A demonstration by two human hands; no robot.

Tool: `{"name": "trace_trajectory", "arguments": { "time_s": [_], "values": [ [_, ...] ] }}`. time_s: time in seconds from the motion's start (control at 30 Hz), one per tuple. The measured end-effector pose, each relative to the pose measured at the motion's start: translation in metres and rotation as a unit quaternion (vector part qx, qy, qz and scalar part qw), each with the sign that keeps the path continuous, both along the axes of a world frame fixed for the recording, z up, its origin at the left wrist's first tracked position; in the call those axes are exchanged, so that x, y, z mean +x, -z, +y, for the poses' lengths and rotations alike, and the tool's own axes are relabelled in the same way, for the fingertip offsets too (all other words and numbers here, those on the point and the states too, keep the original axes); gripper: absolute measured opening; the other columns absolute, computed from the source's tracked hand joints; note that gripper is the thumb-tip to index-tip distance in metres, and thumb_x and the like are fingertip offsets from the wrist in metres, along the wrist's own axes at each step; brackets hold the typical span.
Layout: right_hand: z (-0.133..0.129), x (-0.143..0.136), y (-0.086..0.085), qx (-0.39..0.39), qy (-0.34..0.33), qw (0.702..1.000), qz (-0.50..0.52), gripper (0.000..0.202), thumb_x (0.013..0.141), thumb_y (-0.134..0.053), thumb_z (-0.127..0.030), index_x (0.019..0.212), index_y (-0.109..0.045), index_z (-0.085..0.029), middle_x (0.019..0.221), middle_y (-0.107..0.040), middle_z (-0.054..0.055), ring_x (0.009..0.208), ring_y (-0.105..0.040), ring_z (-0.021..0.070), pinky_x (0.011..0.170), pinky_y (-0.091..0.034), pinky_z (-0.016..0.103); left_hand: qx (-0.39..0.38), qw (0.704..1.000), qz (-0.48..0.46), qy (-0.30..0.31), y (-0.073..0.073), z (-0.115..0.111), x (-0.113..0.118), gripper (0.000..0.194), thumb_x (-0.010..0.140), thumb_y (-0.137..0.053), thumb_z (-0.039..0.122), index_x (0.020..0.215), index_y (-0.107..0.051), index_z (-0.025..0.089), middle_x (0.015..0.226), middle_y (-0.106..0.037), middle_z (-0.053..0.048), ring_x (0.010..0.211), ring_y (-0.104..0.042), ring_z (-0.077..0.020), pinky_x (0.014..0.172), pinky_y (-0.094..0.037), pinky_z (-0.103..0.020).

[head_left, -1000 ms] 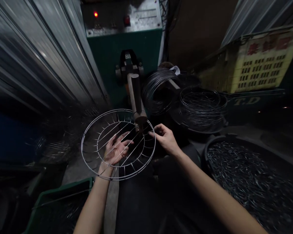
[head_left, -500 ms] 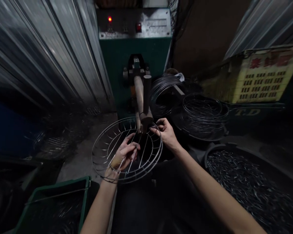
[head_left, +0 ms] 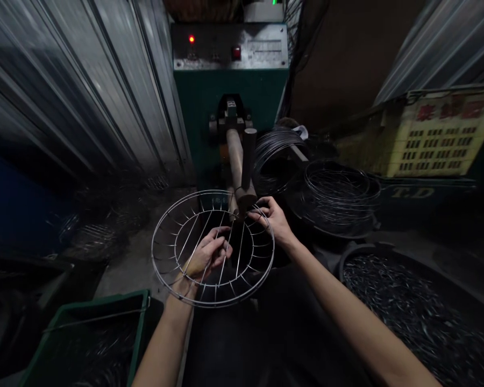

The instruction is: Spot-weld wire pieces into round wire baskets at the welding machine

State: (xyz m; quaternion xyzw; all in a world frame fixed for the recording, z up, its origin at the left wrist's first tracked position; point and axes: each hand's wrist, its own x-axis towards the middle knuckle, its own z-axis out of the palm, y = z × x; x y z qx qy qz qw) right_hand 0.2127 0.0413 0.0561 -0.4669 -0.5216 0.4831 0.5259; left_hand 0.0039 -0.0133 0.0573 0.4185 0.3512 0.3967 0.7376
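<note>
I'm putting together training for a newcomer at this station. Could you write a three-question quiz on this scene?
1. True or false: the right hand is at the rim of the round wire rack.
2. Where in the picture is the open green bin?
A) Upper right
B) Lower left
C) Upper left
3. Fill in the colour: the lit light on the left part of the machine's control panel is ____.

Key: 1. True. 2. B. 3. Red.
</note>
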Motion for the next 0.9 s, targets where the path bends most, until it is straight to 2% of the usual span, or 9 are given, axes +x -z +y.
{"name": "trace_trajectory", "arguments": {
  "time_s": [0.27, 0.37, 0.47, 0.57, 0.6, 0.67, 0.7, 0.77, 0.9],
  "values": [
    [0.004, 0.001, 0.002, -0.010, -0.025, 0.999, 0.018, 0.053, 0.059, -0.078, -0.043, 0.097, -0.047, -0.024, 0.075, -0.067, -0.003, 0.063, -0.061, 0.0140, 0.058, -0.046, 0.026, 0.000, 1.000, 0.004, -0.007, -0.002, -0.006, 0.004, 0.042, 0.083, -0.055, 0.034, 0.118, -0.042, 0.014, 0.057, -0.055, 0.003, 0.034, -0.029, -0.0014, 0.035, -0.013, -0.014],
    [-0.009, 0.011, 0.004, -0.004, 0.009, 1.000, -0.015, 0.051, 0.060, -0.076, -0.045, 0.099, -0.051, -0.024, 0.080, -0.067, 0.000, 0.064, -0.060, 0.0144, 0.056, -0.046, 0.026, -0.010, 1.000, -0.011, -0.011, 0.000, -0.007, 0.006, 0.044, 0.084, -0.055, 0.038, 0.120, -0.040, 0.016, 0.057, -0.055, 0.004, 0.034, -0.029, -0.0016, 0.036, -0.016, -0.014],
    [-0.040, 0.032, 0.015, 0.001, 0.080, 0.988, -0.132, 0.034, 0.070, -0.067, -0.050, 0.087, -0.059, -0.022, 0.076, -0.064, 0.001, 0.064, -0.057, 0.0145, 0.056, -0.044, 0.026, -0.037, 0.999, -0.031, 0.006, 0.001, -0.005, 0.007, 0.046, 0.085, -0.052, 0.044, 0.119, -0.042, 0.016, 0.055, -0.052, 0.005, 0.033, -0.028, -0.0014, 0.036, -0.017, -0.014],
    [-0.076, 0.054, 0.031, -0.037, 0.085, 0.952, -0.291, 0.036, 0.080, -0.055, -0.053, 0.064, -0.058, -0.021, 0.057, -0.056, -0.001, 0.056, -0.052, 0.0144, 0.053, -0.039, 0.027, -0.024, 0.999, -0.018, 0.030, -0.001, -0.002, 0.007, 0.043, 0.084, -0.054, 0.043, 0.114, -0.047, 0.013, 0.054, -0.052, 0.004, 0.033, -0.026, -0.0005, 0.036, -0.016, -0.014],
    [-0.084, 0.060, 0.034, -0.041, 0.089, 0.936, -0.339, 0.036, 0.081, -0.053, -0.051, 0.062, -0.058, -0.021, 0.055, -0.055, 0.000, 0.055, -0.052, 0.0148, 0.054, -0.038, 0.027, -0.012, 0.999, -0.009, 0.028, -0.001, -0.003, 0.008, 0.041, 0.084, -0.054, 0.041, 0.113, -0.048, 0.012, 0.054, -0.052, 0.004, 0.033, -0.026, -0.0004, 0.036, -0.015, -0.014],
    [-0.092, 0.064, 0.034, -0.015, 0.103, 0.914, -0.393, 0.027, 0.081, -0.054, -0.045, 0.071, -0.063, -0.022, 0.066, -0.063, 0.001, 0.062, -0.057, 0.0167, 0.060, -0.041, 0.029, 0.004, 1.000, 0.004, 0.008, -0.002, -0.006, 0.012, 0.039, 0.084, -0.055, 0.039, 0.112, -0.049, 0.012, 0.054, -0.053, 0.003, 0.033, -0.027, -0.0008, 0.036, -0.014, -0.014],
    [-0.091, 0.064, 0.031, 0.007, 0.107, 0.913, -0.393, 0.023, 0.082, -0.054, -0.042, 0.079, -0.066, -0.023, 0.076, -0.067, 0.002, 0.068, -0.059, 0.0175, 0.065, -0.043, 0.030, 0.008, 1.000, 0.005, -0.009, -0.002, -0.008, 0.014, 0.038, 0.084, -0.054, 0.039, 0.111, -0.049, 0.012, 0.054, -0.054, 0.003, 0.033, -0.028, -0.0011, 0.036, -0.014, -0.014],
    [-0.082, 0.057, 0.022, 0.040, 0.091, 0.933, -0.347, 0.023, 0.083, -0.054, -0.041, 0.091, -0.067, -0.023, 0.091, -0.069, 0.003, 0.079, -0.061, 0.0183, 0.073, -0.044, 0.030, 0.015, 0.999, -0.001, -0.050, 0.000, -0.013, 0.019, 0.038, 0.085, -0.053, 0.040, 0.111, -0.048, 0.013, 0.055, -0.054, 0.003, 0.034, -0.029, -0.0014, 0.035, -0.014, -0.014],
    [-0.051, 0.037, 0.002, 0.051, 0.056, 0.966, -0.248, 0.026, 0.078, -0.060, -0.045, 0.088, -0.067, -0.021, 0.087, -0.068, 0.002, 0.081, -0.061, 0.0185, 0.076, -0.045, 0.031, 0.019, 0.996, -0.010, -0.092, 0.004, -0.015, 0.026, 0.039, 0.085, -0.053, 0.041, 0.112, -0.047, 0.014, 0.057, -0.054, 0.003, 0.034, -0.031, -0.0015, 0.034, -0.015, -0.013]
  ]
}}
